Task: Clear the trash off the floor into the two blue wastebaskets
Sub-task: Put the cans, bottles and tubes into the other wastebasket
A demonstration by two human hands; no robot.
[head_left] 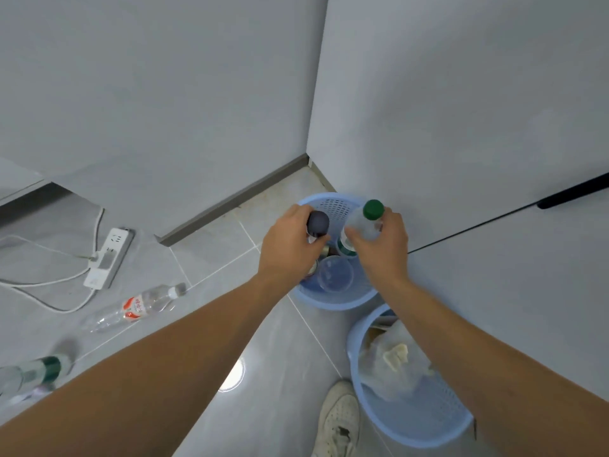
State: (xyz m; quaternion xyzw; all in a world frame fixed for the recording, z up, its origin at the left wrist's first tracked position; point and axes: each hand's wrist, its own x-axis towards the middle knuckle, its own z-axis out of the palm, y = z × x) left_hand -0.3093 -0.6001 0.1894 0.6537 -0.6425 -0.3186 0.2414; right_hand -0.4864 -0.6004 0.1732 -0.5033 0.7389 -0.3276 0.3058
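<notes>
Both hands are extended over the far blue wastebasket (333, 300), which stands in the corner where the two grey walls meet. Left hand (290, 245): fingers wrapped around a bottle with a dark rounded cap (318, 223), held over the basket's left half. Right hand (379, 245): fingers closed around a clear bottle with a green cap (369, 217), cap uppermost, held over the right half. Inside this basket a clear plastic cup (335, 274) lies mouth-up; other items beside it are partly hidden by the hands and not identifiable. The near blue wastebasket (412, 423) stands just beside the first, toward the camera, under the right forearm; it holds crumpled pale plastic and paper (392, 361). On the tiled floor (280, 374), left: a clear bottle with a red label (135, 307) lying on its side, and at the left edge a blurred bottle with a green band (33, 374). A white power strip (108, 257) with cables lies near the wall. A white shoe (339, 420) touches the near basket.
</notes>
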